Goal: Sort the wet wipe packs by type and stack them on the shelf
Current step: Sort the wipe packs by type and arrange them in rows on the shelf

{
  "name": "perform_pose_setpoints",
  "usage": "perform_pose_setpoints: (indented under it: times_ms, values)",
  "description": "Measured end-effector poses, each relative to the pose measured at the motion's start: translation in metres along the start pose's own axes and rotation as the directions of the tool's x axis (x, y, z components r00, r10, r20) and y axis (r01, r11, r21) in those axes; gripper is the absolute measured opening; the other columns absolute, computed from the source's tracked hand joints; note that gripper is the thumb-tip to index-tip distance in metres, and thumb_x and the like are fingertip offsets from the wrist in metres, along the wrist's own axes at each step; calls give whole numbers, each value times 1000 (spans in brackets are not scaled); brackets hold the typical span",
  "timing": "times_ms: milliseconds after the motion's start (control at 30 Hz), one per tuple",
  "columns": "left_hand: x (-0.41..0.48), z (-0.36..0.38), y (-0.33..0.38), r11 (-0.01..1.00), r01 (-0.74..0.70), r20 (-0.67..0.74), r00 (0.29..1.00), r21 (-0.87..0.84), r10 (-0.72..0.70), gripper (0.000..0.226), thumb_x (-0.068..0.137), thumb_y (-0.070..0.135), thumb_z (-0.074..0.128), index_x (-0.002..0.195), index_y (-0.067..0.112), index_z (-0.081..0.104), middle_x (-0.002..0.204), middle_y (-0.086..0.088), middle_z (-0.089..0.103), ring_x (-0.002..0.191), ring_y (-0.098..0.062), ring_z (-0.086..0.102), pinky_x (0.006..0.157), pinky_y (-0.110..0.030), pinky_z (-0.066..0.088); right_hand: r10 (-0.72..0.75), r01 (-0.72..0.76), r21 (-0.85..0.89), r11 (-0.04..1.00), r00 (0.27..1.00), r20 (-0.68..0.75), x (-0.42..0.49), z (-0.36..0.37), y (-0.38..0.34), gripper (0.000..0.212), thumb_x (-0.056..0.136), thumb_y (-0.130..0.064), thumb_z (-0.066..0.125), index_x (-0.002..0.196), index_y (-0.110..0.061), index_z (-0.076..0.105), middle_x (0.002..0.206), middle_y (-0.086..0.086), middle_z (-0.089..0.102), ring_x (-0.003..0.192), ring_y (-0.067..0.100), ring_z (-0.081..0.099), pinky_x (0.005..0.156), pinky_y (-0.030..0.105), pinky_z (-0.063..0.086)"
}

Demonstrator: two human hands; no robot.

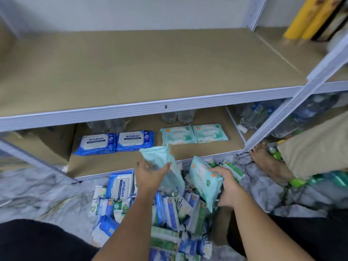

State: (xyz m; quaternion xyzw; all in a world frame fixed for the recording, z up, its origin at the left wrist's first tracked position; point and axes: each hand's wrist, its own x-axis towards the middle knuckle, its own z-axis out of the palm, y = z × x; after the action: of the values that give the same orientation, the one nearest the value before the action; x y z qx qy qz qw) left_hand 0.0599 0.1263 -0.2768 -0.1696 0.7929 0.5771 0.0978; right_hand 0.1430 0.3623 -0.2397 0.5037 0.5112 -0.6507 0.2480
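Note:
My left hand [150, 174] grips a pale teal wipe pack [162, 161], lifted and tilted over the front edge of the bottom shelf [116, 162]. In my right hand [227, 187] is a second pale teal pack [202, 178], held just above the pile. Two blue antabax packs [114, 142] lie side by side on the bottom shelf at the left. To their right lie two teal packs [194, 133], also side by side. A heap of mixed blue, white and green packs [169, 208] covers the floor below my hands; another blue antabax pack [120, 185] lies on its left side.
The wide upper shelf board [150, 68] is bare. Clear water bottles [178, 115] stand at the back of the bottom shelf, more bottles [263, 113] in the bay to the right. Another person's bare foot [267, 162] rests at the right by the shelf post [293, 102]. Yellow rolls [308, 17] stand top right.

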Motion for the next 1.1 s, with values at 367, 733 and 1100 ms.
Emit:
perform_pose_setpoints:
  times_ms: [367,733,1100]
  values:
    - [-56,-42,-37,458,684,647,715,-568,-265,53,90,46,59,125,6,67,116,-23,64,104,-41,62,99,-55,45,141,-157,84,984,974,176,-27,-5,54,71,69,-37,60,131,-3,63,130,29,62,131,44,50,111,61,30]
    - [-43,-44,-32,716,654,559,698,-243,-448,33,84,13,57,113,1,69,103,-27,71,85,-41,69,85,-50,53,-154,37,-688,725,982,-109,-45,26,36,33,95,-24,45,127,-16,52,111,11,56,81,21,51,77,21,48]
    - [-33,-29,-46,860,70,389,871,505,-299,46,86,-2,50,126,15,62,101,-9,66,80,-23,64,62,-28,51,-487,179,-854,489,868,-97,4,28,71,40,103,-34,39,140,-25,50,131,6,56,109,28,59,89,37,52]
